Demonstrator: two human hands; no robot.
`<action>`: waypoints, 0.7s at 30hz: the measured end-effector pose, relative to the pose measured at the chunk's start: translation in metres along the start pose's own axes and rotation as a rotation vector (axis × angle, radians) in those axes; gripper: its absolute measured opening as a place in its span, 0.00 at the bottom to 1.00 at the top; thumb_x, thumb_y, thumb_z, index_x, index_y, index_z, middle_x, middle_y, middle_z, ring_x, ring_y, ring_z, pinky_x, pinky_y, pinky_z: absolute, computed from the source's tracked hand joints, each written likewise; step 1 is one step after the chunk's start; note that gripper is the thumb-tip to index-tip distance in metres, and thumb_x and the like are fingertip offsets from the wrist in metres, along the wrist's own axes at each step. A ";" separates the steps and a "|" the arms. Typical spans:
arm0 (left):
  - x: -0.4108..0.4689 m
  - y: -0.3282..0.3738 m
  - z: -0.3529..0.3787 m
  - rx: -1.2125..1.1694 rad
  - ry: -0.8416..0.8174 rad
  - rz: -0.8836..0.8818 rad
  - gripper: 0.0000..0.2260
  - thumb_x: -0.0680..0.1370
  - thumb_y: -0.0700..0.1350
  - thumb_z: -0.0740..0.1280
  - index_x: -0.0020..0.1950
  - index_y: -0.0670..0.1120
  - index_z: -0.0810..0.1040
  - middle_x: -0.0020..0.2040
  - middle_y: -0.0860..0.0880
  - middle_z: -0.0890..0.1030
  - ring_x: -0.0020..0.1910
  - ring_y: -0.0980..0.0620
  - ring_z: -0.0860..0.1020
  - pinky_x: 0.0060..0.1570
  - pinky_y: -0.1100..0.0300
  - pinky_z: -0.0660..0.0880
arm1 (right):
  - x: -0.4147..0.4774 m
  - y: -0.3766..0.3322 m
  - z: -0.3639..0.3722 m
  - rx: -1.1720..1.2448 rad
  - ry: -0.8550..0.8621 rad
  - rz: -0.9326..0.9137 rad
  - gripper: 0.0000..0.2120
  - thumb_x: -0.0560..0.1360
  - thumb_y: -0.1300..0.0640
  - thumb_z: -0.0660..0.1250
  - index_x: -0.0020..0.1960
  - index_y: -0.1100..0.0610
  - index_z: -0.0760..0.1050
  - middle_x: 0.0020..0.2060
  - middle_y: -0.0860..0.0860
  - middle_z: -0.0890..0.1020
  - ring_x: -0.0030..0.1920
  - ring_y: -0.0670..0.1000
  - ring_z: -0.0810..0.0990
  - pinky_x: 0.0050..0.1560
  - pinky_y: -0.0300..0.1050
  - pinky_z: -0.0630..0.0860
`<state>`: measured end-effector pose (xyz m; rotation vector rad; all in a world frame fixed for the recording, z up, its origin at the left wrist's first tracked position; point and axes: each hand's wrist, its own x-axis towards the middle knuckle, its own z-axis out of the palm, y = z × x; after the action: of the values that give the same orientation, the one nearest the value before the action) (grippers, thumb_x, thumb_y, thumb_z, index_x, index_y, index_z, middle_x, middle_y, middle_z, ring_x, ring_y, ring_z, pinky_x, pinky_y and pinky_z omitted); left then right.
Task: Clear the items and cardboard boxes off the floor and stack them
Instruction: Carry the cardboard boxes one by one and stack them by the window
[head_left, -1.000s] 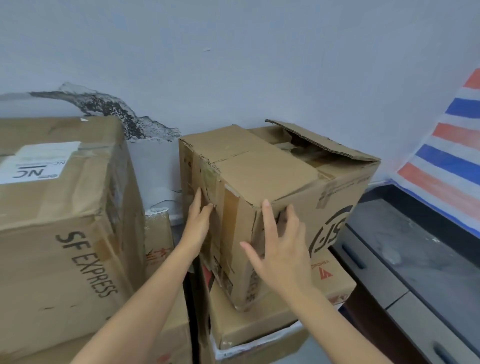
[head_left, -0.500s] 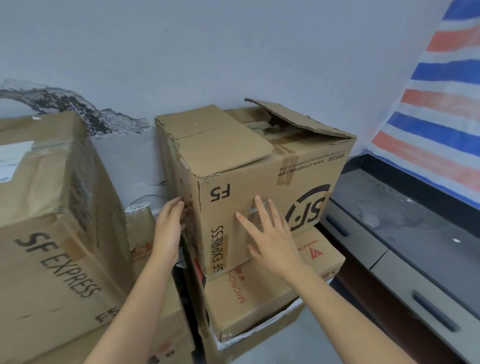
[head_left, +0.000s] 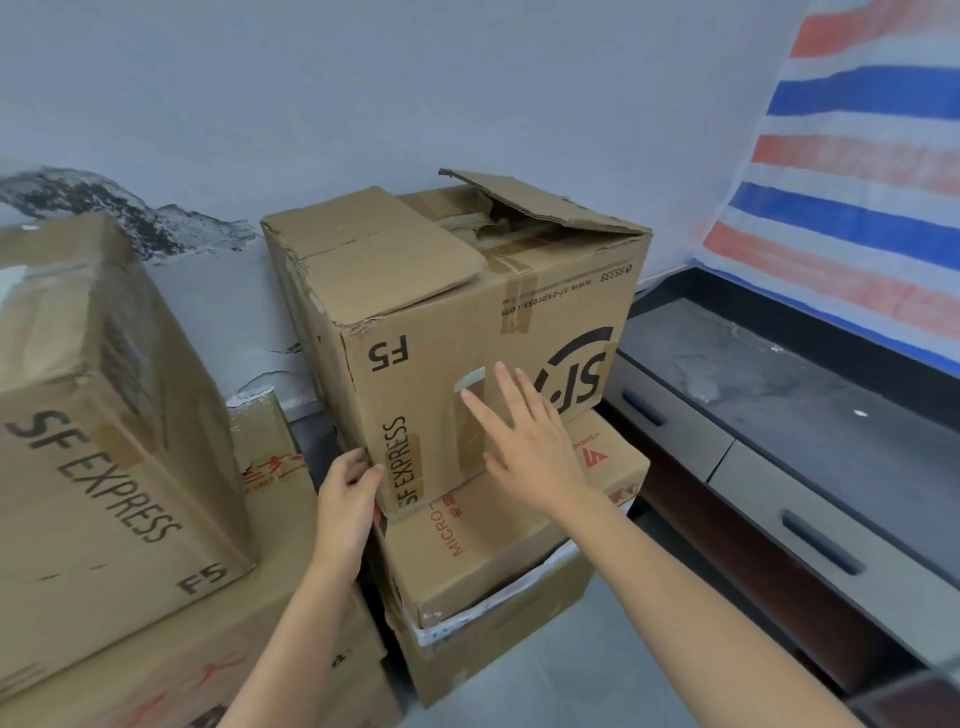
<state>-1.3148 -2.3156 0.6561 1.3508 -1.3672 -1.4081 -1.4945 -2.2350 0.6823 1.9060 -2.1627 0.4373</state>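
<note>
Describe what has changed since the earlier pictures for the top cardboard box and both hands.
The topmost brown cardboard SF Express box turned, its near corner swinging left, so its printed face lines up with the red-lettered cardboard box beneath. The left hand slid down the side face to grip the lower left corner. The right hand stayed flat on the printed face; the box beneath kept its place.

A storage corner: stacked courier boxes (head_left: 467, 322) against a peeling wall (head_left: 171, 228).
</note>
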 end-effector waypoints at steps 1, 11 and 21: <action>-0.005 -0.002 0.003 0.005 0.015 -0.009 0.17 0.79 0.41 0.62 0.68 0.41 0.68 0.64 0.42 0.75 0.63 0.45 0.73 0.65 0.46 0.69 | -0.010 0.005 -0.003 0.049 -0.024 0.059 0.37 0.75 0.55 0.65 0.76 0.46 0.48 0.76 0.59 0.47 0.76 0.60 0.47 0.71 0.58 0.55; -0.130 -0.040 0.139 0.193 -0.283 -0.130 0.12 0.81 0.42 0.58 0.64 0.44 0.71 0.54 0.45 0.76 0.47 0.49 0.75 0.49 0.54 0.72 | -0.262 0.073 -0.023 0.458 0.094 1.000 0.18 0.76 0.51 0.65 0.63 0.57 0.73 0.57 0.54 0.74 0.61 0.54 0.70 0.57 0.41 0.65; -0.374 -0.132 0.285 0.609 -1.167 -0.004 0.13 0.80 0.38 0.59 0.64 0.37 0.72 0.49 0.42 0.75 0.47 0.48 0.73 0.40 0.61 0.69 | -0.558 0.059 -0.063 0.483 0.378 1.839 0.18 0.79 0.50 0.59 0.64 0.59 0.71 0.62 0.57 0.73 0.63 0.54 0.71 0.62 0.45 0.66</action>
<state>-1.5082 -1.8776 0.5609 0.7808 -2.6974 -1.9772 -1.4812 -1.6898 0.5358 -0.6882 -2.8791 1.4067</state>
